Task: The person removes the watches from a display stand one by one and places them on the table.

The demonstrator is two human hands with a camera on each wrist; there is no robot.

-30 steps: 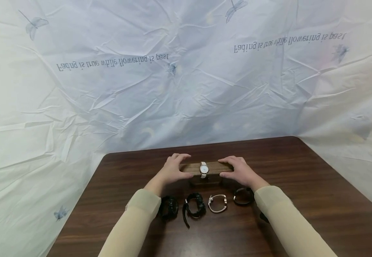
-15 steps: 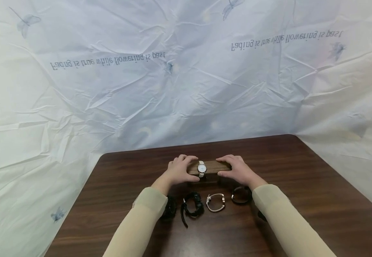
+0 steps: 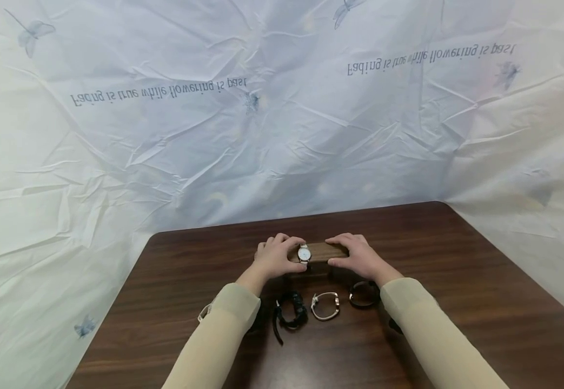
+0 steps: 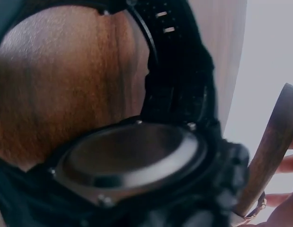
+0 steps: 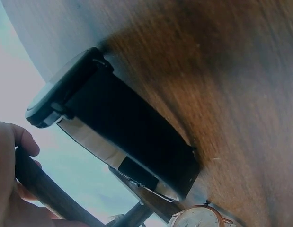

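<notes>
While the right hand (image 3: 359, 260) curls its grip over the three-o'clock end of the dark wooden bar stand (image 3: 325, 252) to steady it, the left hand (image 3: 273, 259) closes its grip at the nine-o'clock side, fingers seemingly on the white-strapped round wristwatch (image 3: 303, 254) looped over the bar. At six o'clock, four more watches lie in a row on the dark wood bench (image 3: 457, 302), the black chunky watch (image 3: 291, 312) among them, within easy reach.

Dark wood table (image 3: 457, 302) against a crinkled white backdrop (image 3: 282, 135).
The sheet hangs behind and wraps both sides, printed with grey dragonflies (image 3: 28, 33) and lines of upside-down script (image 3: 430, 58); soft, even light falls across the glossy tabletop.
</notes>
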